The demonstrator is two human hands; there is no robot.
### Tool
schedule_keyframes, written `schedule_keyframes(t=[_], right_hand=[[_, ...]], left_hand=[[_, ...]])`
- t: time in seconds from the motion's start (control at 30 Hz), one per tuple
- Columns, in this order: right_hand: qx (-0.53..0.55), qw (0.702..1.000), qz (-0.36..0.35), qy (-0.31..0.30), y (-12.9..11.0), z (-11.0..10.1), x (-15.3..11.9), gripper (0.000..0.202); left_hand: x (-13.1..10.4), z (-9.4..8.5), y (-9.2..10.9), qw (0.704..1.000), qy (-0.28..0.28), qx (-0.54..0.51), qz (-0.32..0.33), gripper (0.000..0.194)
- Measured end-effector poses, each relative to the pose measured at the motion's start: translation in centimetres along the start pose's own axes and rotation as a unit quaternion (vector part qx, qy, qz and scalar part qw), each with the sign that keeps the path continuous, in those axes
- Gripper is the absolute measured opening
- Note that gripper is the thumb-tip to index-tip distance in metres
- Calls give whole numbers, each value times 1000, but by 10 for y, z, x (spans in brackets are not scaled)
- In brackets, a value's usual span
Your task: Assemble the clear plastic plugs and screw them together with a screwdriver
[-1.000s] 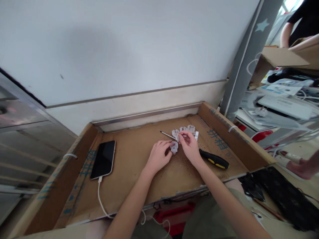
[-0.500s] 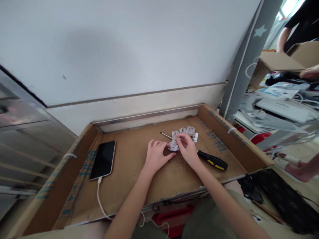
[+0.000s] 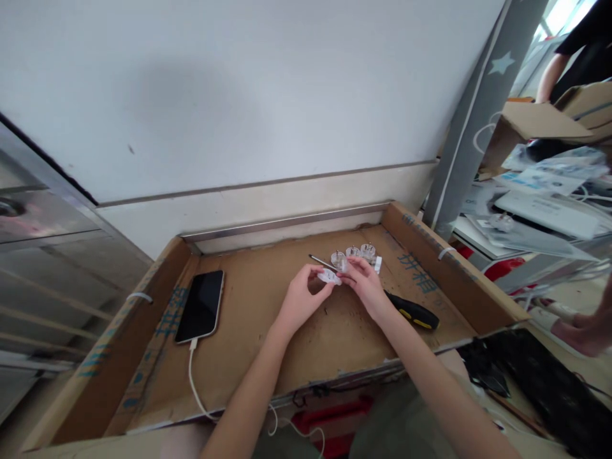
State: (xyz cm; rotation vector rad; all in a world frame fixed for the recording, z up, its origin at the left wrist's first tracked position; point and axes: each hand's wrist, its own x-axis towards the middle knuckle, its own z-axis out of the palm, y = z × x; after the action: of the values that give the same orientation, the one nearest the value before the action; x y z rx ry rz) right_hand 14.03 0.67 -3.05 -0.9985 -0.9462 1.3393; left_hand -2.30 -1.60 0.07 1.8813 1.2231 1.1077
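Observation:
My left hand (image 3: 306, 293) pinches a clear, round plastic plug piece (image 3: 329, 276) between thumb and fingers, just above the cardboard. At its right edge, the fingertips of my right hand (image 3: 366, 284) are closed on the same piece. Behind my right hand stands a clear plug (image 3: 338, 259) with metal pins pointing up. Two more clear plugs, one (image 3: 352, 251) beside the other (image 3: 368, 249), are further back, near a small white part (image 3: 378, 264). A screwdriver (image 3: 414, 312) with a black and yellow handle lies partly under my right hand, its shaft tip showing beyond.
A cardboard tray (image 3: 248, 357) with raised side walls forms the work surface. At its left lies a phone (image 3: 199, 306) on a white cable (image 3: 192, 376). Rightward stand a grey post (image 3: 471, 121) and a cluttered table with a cardboard box (image 3: 545, 121), by a person in dark clothing.
Both hands have lifted the clear plug piece slightly off the cardboard and tilted it. My left fingers have closed on it. The other plugs and screwdriver stay about where they were.

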Motion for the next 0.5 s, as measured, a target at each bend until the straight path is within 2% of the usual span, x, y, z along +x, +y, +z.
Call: schedule_keyframes(t=[0.1, 0.23, 0.33, 0.5], right_hand=[[86, 995, 52, 5, -5, -7, 3, 37], [171, 981, 91, 1, -12, -8, 1, 35], [213, 970, 114, -7, -15, -7, -2, 33], [247, 960, 129, -15, -19, -11, -1, 31]], left_hand=[[2, 6, -2, 993, 6, -110, -35, 30], [6, 9, -5, 971, 27, -230, -57, 52], [8, 7, -5, 960, 38, -266, -77, 61], [8, 7, -6, 954, 34, -286, -89, 62]])
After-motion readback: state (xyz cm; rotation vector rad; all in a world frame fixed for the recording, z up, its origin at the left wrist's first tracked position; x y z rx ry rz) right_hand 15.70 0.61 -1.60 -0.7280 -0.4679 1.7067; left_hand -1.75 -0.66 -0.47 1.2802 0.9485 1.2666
